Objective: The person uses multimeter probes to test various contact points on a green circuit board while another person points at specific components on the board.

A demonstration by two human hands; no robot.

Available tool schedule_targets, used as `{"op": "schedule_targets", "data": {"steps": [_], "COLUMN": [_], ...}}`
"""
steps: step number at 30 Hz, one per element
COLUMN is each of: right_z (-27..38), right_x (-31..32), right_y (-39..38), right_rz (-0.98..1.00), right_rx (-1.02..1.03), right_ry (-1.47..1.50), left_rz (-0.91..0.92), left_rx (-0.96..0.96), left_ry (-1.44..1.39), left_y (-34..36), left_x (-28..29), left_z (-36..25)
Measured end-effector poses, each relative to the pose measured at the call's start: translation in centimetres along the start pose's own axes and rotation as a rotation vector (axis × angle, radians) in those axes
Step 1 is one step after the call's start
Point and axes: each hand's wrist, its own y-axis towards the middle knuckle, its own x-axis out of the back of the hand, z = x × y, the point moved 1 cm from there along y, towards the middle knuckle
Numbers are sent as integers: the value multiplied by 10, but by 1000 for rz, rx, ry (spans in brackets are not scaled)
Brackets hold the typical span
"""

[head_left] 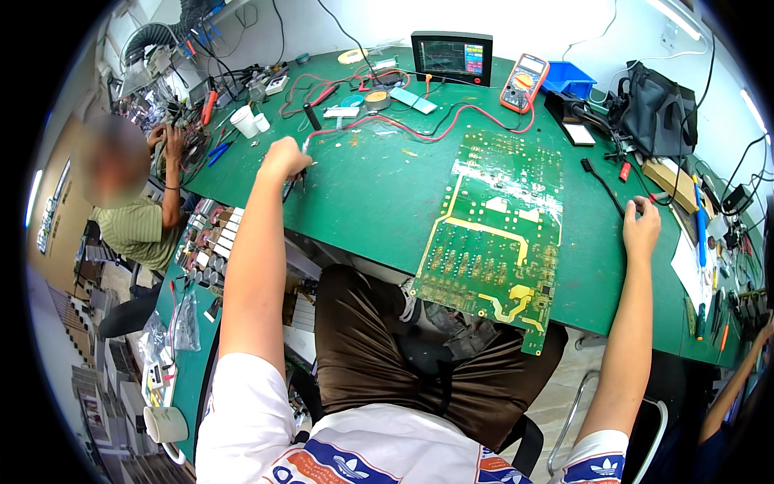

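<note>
Hands first: the left hand (284, 158) is closed in a fist around a thin dark tool, looks like a soldering iron or probe (292, 187), tip pointing down just above the green bench mat (371, 202). Can't make out which tool it is exactly, it's too small. The right hand (642, 226) is out wide on the other side, fingers pinched on a thin black cable (605, 187) near the mat's right edge, probably keeping the lead out of the way.

Between the two sits the big green circuit board with yellowish traces, solder side up (496, 234). It lies flat on the mat and its near end hangs over the table edge above the person's lap, so the bottom joints are easy to reach. Neither hand touches it right now.

Further back: an orange handheld multimeter (522, 82) with red and black leads (419, 129) snaking across the mat, a small black bench meter with a screen (451, 56), and a blue plastic bin (569, 79). Another person in a striped green shirt (133, 226) works at the left end of the table.
</note>
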Motion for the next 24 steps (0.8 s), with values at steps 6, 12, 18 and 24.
{"op": "schedule_targets", "data": {"steps": [6,12,18,24], "right_z": [-2,-4,-5,-8], "right_x": [3,3,3,-2], "right_y": [1,1,1,1], "right_rz": [-12,-30,-30,-32], "right_rx": [-32,-35,-57,-46], "right_ry": [19,57,61,90], "left_rz": [-408,-406,-173,58], "left_rx": [-258,-319,-349,-356], "left_ry": [-226,-734,-1231,-1615], "left_y": [6,-14,-14,-36], "left_x": [34,68,58,52], "left_z": [-17,-52,-56,-68]}}
